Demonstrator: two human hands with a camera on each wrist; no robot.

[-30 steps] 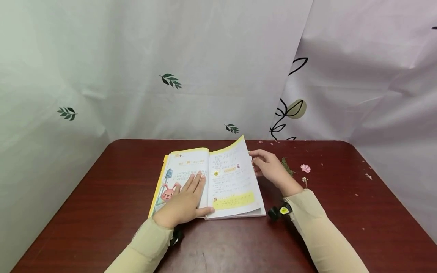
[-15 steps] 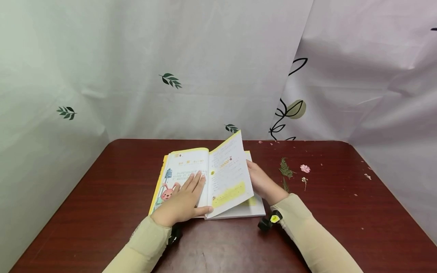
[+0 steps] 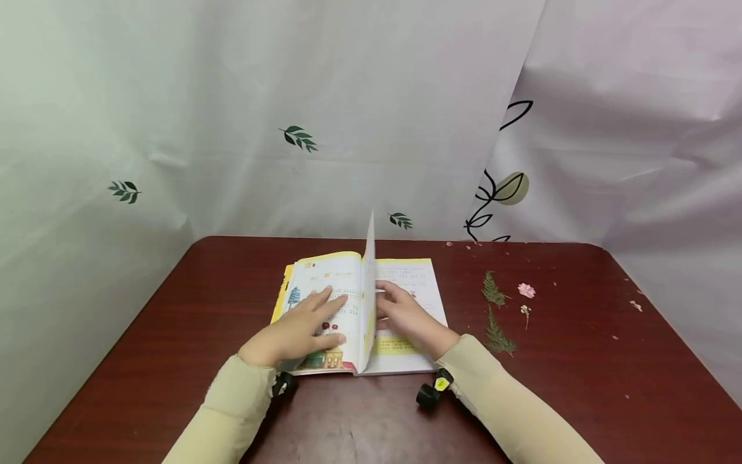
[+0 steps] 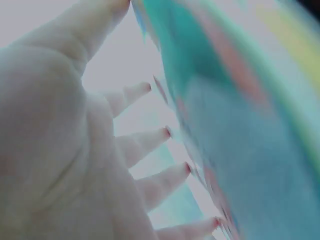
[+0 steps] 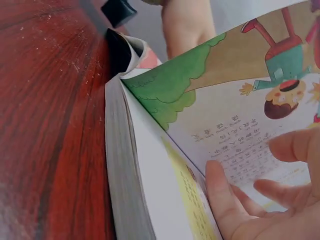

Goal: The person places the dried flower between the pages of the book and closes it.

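An open picture book (image 3: 413, 274) lies on the table, and one of its leaves (image 3: 368, 283) stands nearly upright at the spine. On the left page rests my left hand (image 3: 298, 327), fingers spread and straight; its wrist view shows the palm (image 4: 60, 145) and fingertips close to blurred coloured artwork. My right hand (image 3: 408, 320) is on the right side of the raised leaf, its loosely bent fingers against that leaf. From the right wrist, the leaf's illustrated side (image 5: 240, 115) shows a cartoon child and green bush, with my fingers (image 5: 220, 192) low in the fold.
Right of the book lie fern sprigs (image 3: 497, 335), a pink flower (image 3: 526, 290) and a small white flower (image 3: 525, 310) on the dark red table (image 3: 556, 374). Scattered petals dot its right side. A pale leaf-printed cloth (image 3: 348, 180) hangs behind.
The leaf has swung from the right side up to nearly upright, pushed by my right hand, which moved left. My left hand has shifted left, uncovering red flowers and a house on the page.
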